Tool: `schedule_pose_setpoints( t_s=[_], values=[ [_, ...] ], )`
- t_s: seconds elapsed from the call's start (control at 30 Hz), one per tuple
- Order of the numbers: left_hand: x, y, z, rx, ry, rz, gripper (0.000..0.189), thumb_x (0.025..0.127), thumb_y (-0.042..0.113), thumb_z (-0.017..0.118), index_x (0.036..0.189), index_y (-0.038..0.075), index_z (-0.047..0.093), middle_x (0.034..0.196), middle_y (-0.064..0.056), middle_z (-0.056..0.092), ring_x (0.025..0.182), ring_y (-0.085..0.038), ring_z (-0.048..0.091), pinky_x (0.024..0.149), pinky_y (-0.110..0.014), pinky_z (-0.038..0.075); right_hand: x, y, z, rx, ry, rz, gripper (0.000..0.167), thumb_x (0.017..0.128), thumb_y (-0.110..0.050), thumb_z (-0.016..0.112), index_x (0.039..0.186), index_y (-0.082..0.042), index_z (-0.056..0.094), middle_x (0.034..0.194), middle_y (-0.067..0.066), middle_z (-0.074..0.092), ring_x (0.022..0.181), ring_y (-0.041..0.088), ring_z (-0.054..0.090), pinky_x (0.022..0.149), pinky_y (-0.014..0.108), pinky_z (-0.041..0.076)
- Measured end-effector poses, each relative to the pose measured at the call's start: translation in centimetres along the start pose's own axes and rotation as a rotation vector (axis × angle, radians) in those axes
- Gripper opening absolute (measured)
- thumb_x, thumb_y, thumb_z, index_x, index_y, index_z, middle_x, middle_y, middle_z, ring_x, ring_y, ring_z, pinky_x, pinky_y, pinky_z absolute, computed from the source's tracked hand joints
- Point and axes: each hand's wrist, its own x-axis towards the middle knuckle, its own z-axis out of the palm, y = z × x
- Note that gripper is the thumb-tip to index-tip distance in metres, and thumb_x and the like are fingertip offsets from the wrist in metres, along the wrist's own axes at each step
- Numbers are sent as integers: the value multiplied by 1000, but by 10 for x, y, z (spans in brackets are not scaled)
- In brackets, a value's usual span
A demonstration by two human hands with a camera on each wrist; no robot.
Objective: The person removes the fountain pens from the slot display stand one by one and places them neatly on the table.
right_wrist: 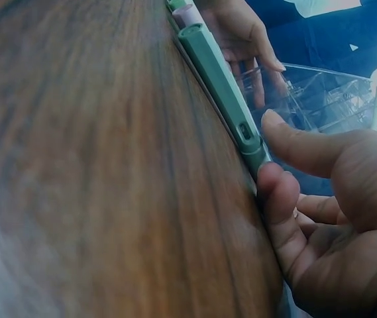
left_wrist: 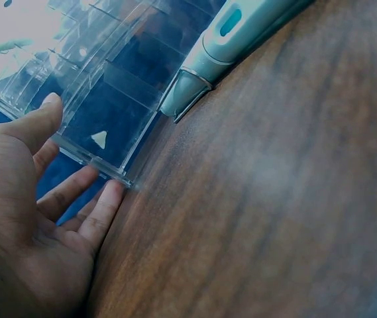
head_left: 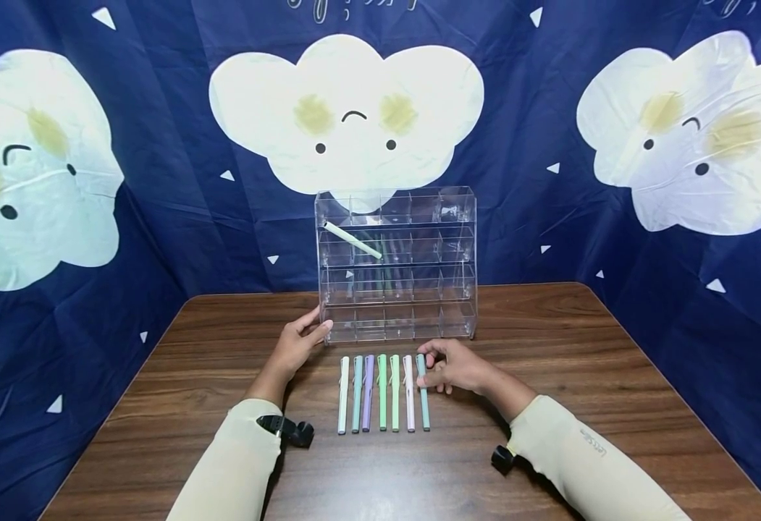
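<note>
My left hand (head_left: 295,346) is at the lower left corner of a clear acrylic display rack (head_left: 396,331). In the left wrist view, its fingers (left_wrist: 102,215) touch the rack's edge, with the thumb raised apart from them. My right hand (head_left: 460,367) is at the cap end of a teal pen (head_left: 425,412), the rightmost in a row lying on the table. In the right wrist view, thumb and forefinger stand apart beside that pen (right_wrist: 218,86); its cap is partly hidden by the fingers. A white pen (head_left: 354,240) lies slantwise in the rack's upper left part.
Left of the teal pen lie a pink-white pen (head_left: 409,405), two green pens, a purple pen (head_left: 368,405), a blue pen (head_left: 356,409) and a white pen (head_left: 343,405). The rack stands toward the back of the wooden table (head_left: 211,362), before a blue cloth (head_left: 523,239).
</note>
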Motion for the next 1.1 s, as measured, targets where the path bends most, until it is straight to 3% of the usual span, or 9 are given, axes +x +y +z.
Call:
schedule_pose_setpoints(
  t_s=[0.3,0.57,0.8,1.1],
  values=[
    [-3,-2,-1,12,-2,-7,66,110,27,70,168,14,43,163,-27,53,144,-41,60,109,-32,61,0,1,0,13,-9,-3,69,91,-6,89,147,11,53,102,10,56,62,15,60,49,24,54],
    [-6,-3,-4,16,9,-7,65,109,29,71,167,15,45,161,-26,55,141,-38,62,105,-25,62,3,5,2,20,-22,-25,71,91,-7,88,148,12,51,105,11,58,62,15,61,49,24,55],
    [-5,-1,-5,20,19,6,64,109,29,71,167,16,46,161,-26,56,139,-37,64,103,-23,62,1,-5,-11,-17,-1,-26,71,91,-5,88,149,12,51,105,14,62,69,17,67,54,25,57],
    [-2,0,1,0,15,11,64,108,27,72,166,15,47,157,-28,59,136,-34,66,105,-26,62,-10,-19,-28,-52,-100,-54,68,90,-1,86,145,17,52,104,19,69,67,13,64,57,24,57]
  ],
)
